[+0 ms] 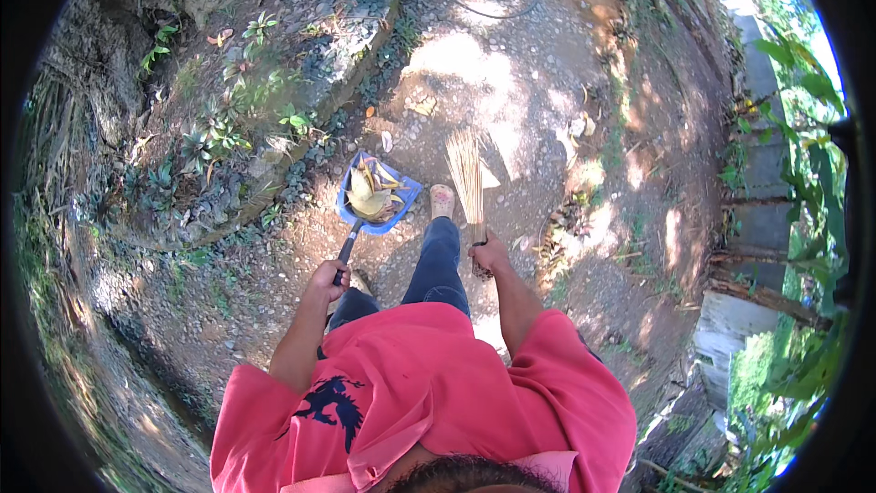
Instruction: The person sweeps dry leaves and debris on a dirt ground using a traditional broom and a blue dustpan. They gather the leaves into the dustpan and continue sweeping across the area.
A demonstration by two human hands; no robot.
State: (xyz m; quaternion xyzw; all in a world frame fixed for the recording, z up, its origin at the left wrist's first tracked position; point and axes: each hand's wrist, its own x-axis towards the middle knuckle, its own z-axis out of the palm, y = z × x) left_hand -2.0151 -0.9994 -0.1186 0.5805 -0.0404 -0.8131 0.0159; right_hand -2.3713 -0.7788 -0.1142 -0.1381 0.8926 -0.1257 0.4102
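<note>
My left hand (329, 279) grips the dark handle (349, 246) of a blue plastic dustpan (395, 218). Dry yellow-brown leaves (369, 193) are heaped in its pan, left of my forward foot. In my right hand (491, 253) is a stick broom (465, 171) of thin tan bristles, held around its bound end. The bristles point away from me and fan out over the gravel path; whether their tips touch the ground I cannot tell.
Loose dry leaves (424, 105) lie ahead on the path, with more leaf litter (558, 239) to the right. A low stone edging (274, 181) borders a planted bed on the left. At the far end curves a black hose (489, 16). Concrete blocks (756, 219) line the right side.
</note>
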